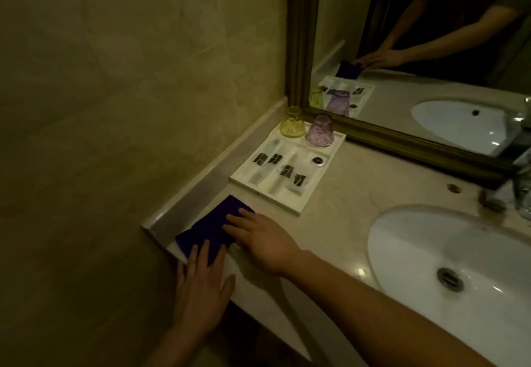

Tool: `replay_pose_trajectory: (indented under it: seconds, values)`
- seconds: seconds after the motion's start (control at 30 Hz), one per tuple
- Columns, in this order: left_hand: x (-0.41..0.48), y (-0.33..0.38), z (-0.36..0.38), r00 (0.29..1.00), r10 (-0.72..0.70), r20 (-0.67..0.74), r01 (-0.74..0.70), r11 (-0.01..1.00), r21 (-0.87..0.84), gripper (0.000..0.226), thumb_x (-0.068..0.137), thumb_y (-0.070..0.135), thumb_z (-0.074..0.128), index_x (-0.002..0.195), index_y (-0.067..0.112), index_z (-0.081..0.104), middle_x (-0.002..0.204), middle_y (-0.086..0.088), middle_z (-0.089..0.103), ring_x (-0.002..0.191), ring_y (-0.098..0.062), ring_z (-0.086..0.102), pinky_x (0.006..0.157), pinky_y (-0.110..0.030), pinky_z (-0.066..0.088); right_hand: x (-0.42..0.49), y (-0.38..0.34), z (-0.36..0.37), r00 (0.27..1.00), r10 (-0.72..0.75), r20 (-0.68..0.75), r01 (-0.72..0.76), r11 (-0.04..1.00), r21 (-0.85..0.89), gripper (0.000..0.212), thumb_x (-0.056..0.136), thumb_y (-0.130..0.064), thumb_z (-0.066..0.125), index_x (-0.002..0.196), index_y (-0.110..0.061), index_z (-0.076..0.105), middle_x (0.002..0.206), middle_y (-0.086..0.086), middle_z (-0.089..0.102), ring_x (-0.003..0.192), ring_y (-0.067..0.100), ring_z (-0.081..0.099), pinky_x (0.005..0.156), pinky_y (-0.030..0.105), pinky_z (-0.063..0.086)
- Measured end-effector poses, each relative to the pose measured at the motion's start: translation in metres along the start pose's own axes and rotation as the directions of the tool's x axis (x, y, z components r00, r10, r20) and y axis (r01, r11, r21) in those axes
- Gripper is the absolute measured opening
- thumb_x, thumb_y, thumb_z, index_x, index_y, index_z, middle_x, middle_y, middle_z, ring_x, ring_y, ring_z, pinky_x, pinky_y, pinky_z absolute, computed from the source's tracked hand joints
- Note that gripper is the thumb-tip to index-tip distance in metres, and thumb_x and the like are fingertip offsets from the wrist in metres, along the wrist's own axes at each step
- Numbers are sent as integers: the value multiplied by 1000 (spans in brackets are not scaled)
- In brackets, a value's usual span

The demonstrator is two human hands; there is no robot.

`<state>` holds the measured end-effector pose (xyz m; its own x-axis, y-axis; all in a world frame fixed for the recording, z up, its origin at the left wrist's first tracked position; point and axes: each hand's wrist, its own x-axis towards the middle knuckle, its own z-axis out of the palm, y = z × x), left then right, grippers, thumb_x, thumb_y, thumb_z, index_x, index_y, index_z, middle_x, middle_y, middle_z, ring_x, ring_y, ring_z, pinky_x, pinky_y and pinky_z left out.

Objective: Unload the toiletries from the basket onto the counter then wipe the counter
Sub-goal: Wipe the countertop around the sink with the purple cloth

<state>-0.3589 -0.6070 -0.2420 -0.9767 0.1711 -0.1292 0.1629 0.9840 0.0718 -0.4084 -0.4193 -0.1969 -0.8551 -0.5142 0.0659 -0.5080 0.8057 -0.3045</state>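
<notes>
At the front left corner of the table (344,208), one blue cloth (209,223) lies flat, its long axis running from near-left to far-right, parallel to the wall ledge. Two hands rest on it: the left hand (201,283) and right hand (261,240), both flat with fingers straight, gripping nothing. Behind it sits one white tray (317,178) holding four dark packets and two upturned cups, one yellow (292,122), one purple (319,131).

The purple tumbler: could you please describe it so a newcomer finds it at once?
Below the mirror, at its left end, lies a white tray. Two upturned tumblers stand at its far end; the purple tumbler is right of the yellow tumbler.
</notes>
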Motion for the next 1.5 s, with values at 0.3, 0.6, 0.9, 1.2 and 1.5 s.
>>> replay_pose_trajectory:
  seconds: [0.3,0.6,0.9,1.2,1.5]
  values:
    - [15,-26,6,981,185,-56,-188,981,-55,79,88,69,23,152,25,11,159,-14,16,147,-30,5,116,-54,12,36,15,16,992,-15,122,45,968,-247,45,99,-41,41,143,-43,42,153,-4,41,131,28,36,92,42,36]
    - [43,0,2,932,357,-58,-362,914,-182,76,84,55,25,151,33,-4,161,0,2,146,-14,-9,119,-43,-3,-84,-3,24,883,422,-204,-459,866,-197,20,87,-42,56,101,-29,61,98,0,58,88,23,55,72,36,44]
    - [61,32,1,852,517,-86,-517,802,-299,64,91,49,5,149,28,24,157,4,25,145,-7,2,119,-40,-3,-117,-21,42,846,532,-41,-533,845,-44,51,101,-49,34,151,-39,28,164,-4,18,152,24,4,121,48,5]
    - [62,54,-2,788,607,-105,-605,730,-319,64,92,45,9,144,20,37,152,-1,35,143,-15,18,119,-44,6,-188,-85,72,785,562,-261,-605,787,-125,39,90,-38,55,128,-34,65,146,-4,53,135,25,49,107,45,44]
    - [26,135,14,728,685,7,-680,724,-118,64,91,51,12,151,30,16,161,-10,5,147,-23,-6,116,-47,-13,-328,-91,87,577,712,-400,-790,611,-52,51,88,-25,63,138,-27,55,155,-4,41,143,24,37,113,45,30]
